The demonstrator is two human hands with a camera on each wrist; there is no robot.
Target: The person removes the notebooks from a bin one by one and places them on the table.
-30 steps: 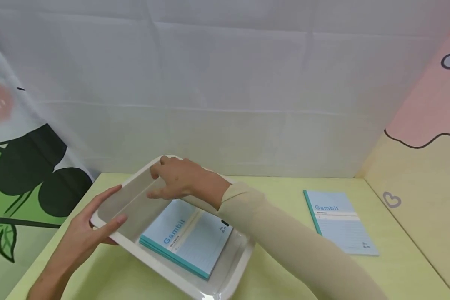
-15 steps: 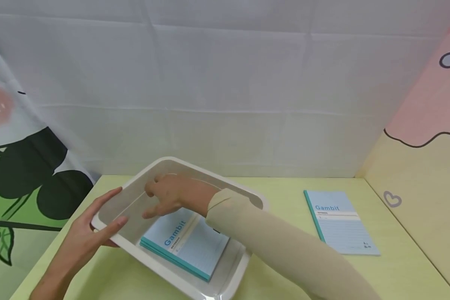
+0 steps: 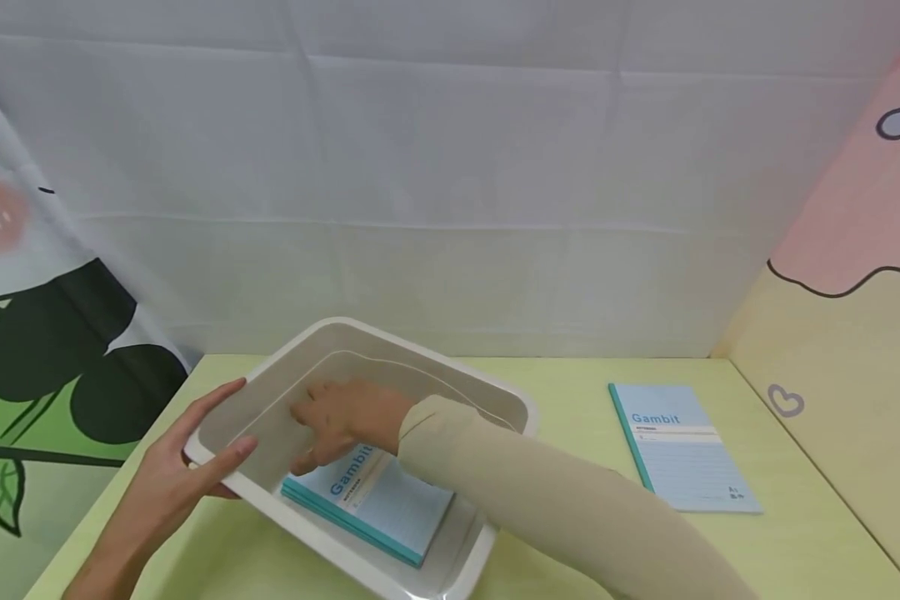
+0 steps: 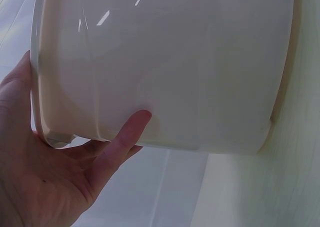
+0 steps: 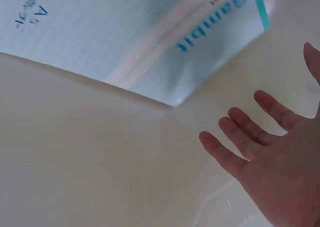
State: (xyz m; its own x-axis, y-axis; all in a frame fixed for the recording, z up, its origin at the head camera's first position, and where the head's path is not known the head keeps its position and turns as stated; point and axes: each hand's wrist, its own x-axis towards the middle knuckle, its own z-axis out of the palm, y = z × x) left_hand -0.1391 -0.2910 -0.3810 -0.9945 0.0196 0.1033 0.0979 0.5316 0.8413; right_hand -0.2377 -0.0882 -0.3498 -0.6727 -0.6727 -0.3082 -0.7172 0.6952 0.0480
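Notebooks (image 3: pixel 386 521) lie beside the outspread right grip (image 3: pixel 348 418), in the tub (image 3: pixel 270 404) the left grip (image 3: pixel 172 471) clasps.

We have a pale yellow-green tabletop (image 3: pixel 570 396), faintly grained in our left wrist view. Toward its right side a light-blue notebook (image 3: pixel 686 450) lies flat, its teal spine leftward, "Gambit" on the cover. Well apart from it, left of centre, we see a white basin (image 3: pixel 435 373) askew; we cannot tell whether its whole base touches. Soft shade falls beside its near wall.
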